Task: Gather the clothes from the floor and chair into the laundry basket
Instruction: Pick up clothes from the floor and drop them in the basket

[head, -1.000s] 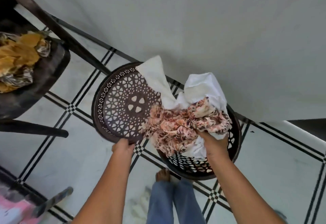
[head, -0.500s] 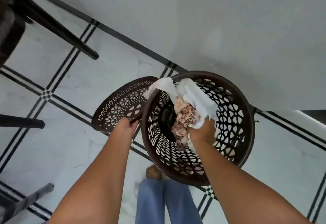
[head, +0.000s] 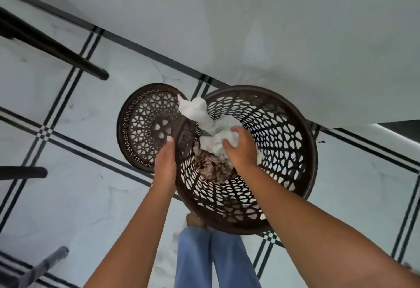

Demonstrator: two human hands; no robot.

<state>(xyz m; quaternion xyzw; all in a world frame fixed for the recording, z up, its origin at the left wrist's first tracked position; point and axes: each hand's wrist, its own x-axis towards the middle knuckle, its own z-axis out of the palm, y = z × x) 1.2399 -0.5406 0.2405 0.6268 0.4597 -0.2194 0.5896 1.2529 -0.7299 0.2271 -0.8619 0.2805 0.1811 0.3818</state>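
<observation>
Seen from straight above: a dark brown round plastic laundry basket with lattice walls (head: 284, 151), upright on the white tiled floor with black grid lines (head: 91, 197), mouth facing up toward the camera, long axis running floor to ceiling. Just left of it, hinged or leaning against the basket's left rim (cannot tell which), a dark brown round perforated plastic lid (head: 145, 128), tipped open with its inner face turned up.

Inside the basket, a crumpled white cloth (head: 200, 111), long axis slanting from the upper-left rim down toward the basket's middle, one end draped over the rim and touching the lid's edge. Below it, deeper in the basket, a bunched floral cloth in pink and brown (head: 211, 167), lying near the bottom against the near-left wall.

Right hand (head: 238, 147) reaching down into the basket, fingers curled and closed on the lower end of the white cloth. Left hand (head: 166, 162) outside the basket at the seam between the lid and the rim, fingers extended and pressed together, palm against the lid's near edge; whether gripping it or only resting on it cannot be told.

At the left edge, dark wooden chair legs (head: 56, 49) standing on the floor. At the bottom, blue denim trouser legs (head: 216, 260) and a bare foot (head: 195, 220) just beside the basket's near rim. Across the top, a plain white wall (head: 272, 26).
</observation>
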